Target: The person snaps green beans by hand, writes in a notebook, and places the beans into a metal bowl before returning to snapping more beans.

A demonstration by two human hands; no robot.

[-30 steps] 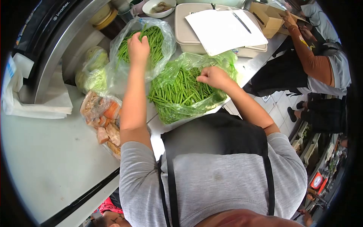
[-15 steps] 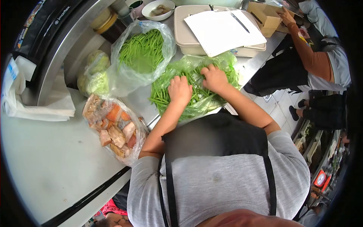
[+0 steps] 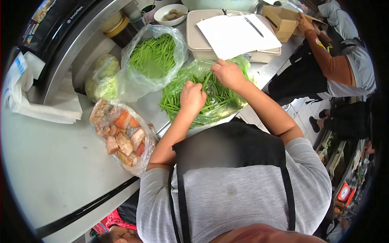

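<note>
Cut green beans (image 3: 216,91) lie in an opened green plastic bag (image 3: 221,115) on the metal counter. At the left part of this pile is my left hand (image 3: 192,97), its fingers curled and what they hold hidden. My right hand (image 3: 228,74) is closed on a green bean near the far edge of the bag. Behind and left stands a clear bag (image 3: 182,44) full of long green beans (image 3: 156,52). A bagged cabbage (image 3: 103,77) and a clear bag of meat chunks (image 3: 125,141) are to the left.
A lidded container (image 3: 194,30) with white paper (image 3: 231,36) and a pen stands beyond the beans, beside a bowl (image 3: 172,14). At right a co-worker (image 3: 336,56) handles a cardboard box (image 3: 280,24). Another person's head and shoulder show at the bottom left.
My right hand has risen from the pile towards the bag's far edge, its fingers now pinched. My left hand has barely moved. The co-worker's arm has shifted slightly at the box.
</note>
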